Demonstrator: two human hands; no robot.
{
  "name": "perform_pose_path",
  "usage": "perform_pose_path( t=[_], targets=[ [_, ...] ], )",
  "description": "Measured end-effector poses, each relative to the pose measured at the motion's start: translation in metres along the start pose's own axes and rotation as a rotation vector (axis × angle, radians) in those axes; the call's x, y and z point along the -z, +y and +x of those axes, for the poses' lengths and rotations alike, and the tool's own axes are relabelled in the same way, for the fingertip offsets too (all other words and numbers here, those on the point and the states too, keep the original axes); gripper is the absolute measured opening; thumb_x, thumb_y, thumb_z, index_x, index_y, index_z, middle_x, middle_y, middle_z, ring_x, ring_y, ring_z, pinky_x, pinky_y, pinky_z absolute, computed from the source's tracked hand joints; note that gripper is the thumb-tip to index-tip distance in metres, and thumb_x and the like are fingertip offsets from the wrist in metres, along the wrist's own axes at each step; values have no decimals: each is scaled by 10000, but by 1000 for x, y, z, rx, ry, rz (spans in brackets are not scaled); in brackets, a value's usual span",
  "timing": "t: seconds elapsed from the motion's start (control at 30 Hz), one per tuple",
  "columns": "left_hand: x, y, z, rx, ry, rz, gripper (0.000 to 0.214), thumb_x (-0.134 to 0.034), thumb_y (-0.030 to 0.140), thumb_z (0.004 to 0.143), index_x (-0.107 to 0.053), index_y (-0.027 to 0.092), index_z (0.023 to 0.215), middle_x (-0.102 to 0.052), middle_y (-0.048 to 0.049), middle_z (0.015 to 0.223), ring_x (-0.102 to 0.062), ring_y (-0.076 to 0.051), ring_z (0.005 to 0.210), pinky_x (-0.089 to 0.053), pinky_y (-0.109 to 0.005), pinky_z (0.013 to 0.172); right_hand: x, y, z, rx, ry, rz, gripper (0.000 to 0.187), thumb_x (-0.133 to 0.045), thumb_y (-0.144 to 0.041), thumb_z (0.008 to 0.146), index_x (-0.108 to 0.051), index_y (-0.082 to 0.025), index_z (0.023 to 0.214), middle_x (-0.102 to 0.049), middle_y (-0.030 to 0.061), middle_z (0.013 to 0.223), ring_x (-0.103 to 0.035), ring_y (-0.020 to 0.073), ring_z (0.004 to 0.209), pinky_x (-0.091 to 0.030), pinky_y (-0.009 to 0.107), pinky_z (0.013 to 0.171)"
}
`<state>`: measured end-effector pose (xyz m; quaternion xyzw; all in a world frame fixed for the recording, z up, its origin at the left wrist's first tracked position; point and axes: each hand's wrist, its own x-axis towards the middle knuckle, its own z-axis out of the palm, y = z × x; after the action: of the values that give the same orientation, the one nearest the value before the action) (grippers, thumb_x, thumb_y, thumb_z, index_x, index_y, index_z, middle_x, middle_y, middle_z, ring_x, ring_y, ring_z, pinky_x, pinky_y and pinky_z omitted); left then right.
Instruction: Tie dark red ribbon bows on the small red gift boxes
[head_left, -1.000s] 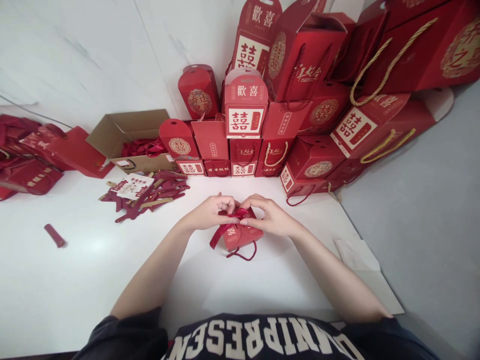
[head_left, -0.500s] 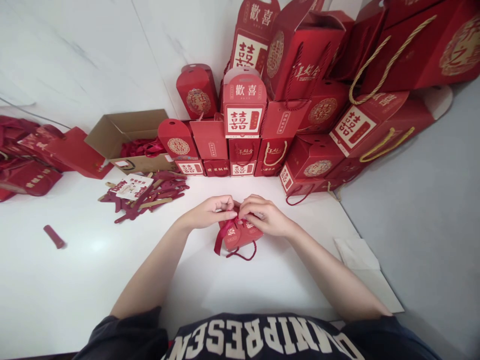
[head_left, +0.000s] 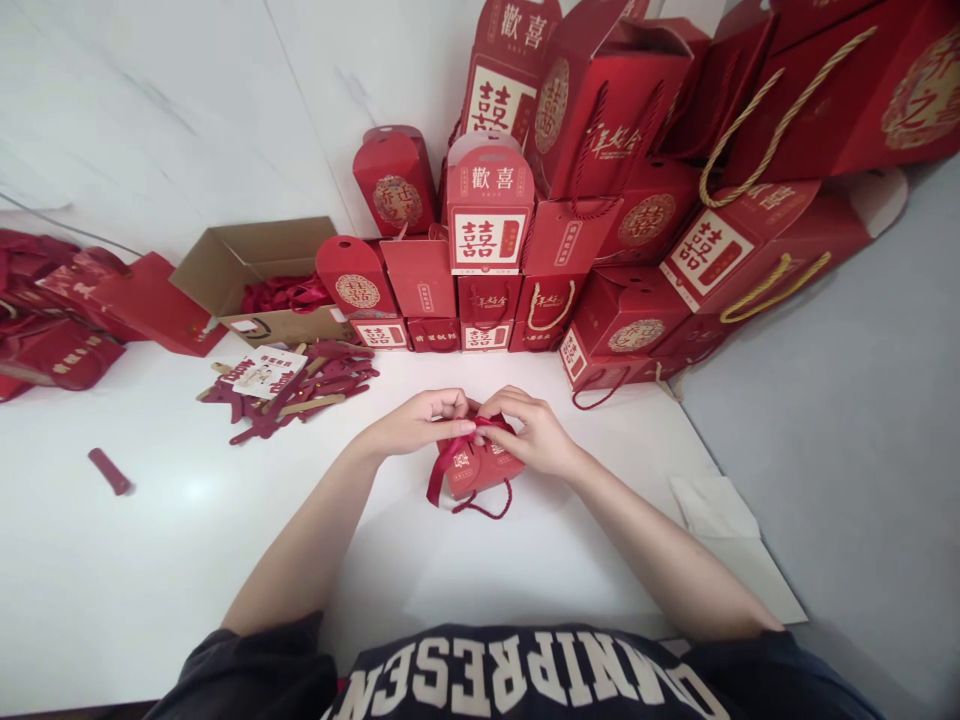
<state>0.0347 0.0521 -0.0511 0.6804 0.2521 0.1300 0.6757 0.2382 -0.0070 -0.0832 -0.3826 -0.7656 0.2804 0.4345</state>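
A small red gift box (head_left: 480, 474) with printed characters rests on the white table, its dark red cord handle (head_left: 487, 512) looped toward me. Over its top runs a shiny red ribbon (head_left: 444, 472), one tail hanging down at the left side. My left hand (head_left: 431, 422) pinches the ribbon between thumb and fingers at the top of the box. Close against it, my right hand (head_left: 529, 430) also pinches the ribbon, thumb and forefinger pressed together. The fingers partly hide where the ribbon crosses.
Red gift boxes (head_left: 491, 205) stand stacked at the back and right. An open cardboard box (head_left: 262, 240) holds red ribbons. Before it lies a pile of dark red strips (head_left: 330, 390) with a white card (head_left: 267, 372). One dark red piece (head_left: 109, 472) lies left. White sheets (head_left: 716, 510) lie right.
My right hand has shifted slightly at the ribbon, and more of the ribbon now shows between my two hands. The box has barely moved.
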Motion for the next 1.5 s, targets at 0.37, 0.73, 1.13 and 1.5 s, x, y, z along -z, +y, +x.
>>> perform_pose_path(
  t=[0.37,0.73,1.13,1.5],
  targets=[
    [-1,1,1,24,30,-50,277,-612,355,865,-464,148,757,-614,-28,875,-542,-107,750,-398,-238,694,13,11,1,251,-116,-135,147,-515,-175,922,-643,-247,929,-703,30,950,-628,173,912,-416,408,984],
    [-17,15,-5,-14,201,334,207,-679,243,762,-533,181,895,-655,-9,861,-621,-159,831,-456,-286,794,13,5,2,199,-112,-123,154,-503,-157,913,-635,-236,907,-682,38,876,-616,188,889,-445,405,927],
    [-60,22,-7,-44,524,1210,209,-509,41,746,-513,203,878,-642,-19,807,-610,-211,745,-441,-355,740,10,4,0,212,-103,-133,155,-509,-148,898,-634,-240,896,-680,44,886,-621,190,901,-460,400,916],
    [-61,-3,-16,-301,701,1249,113,-520,85,825,-547,195,832,-615,-36,822,-586,-187,802,-489,-315,749,12,-6,3,-15,-76,43,64,-573,-234,893,-605,-226,948,-659,48,965,-598,190,953,-426,407,971]
  ],
)
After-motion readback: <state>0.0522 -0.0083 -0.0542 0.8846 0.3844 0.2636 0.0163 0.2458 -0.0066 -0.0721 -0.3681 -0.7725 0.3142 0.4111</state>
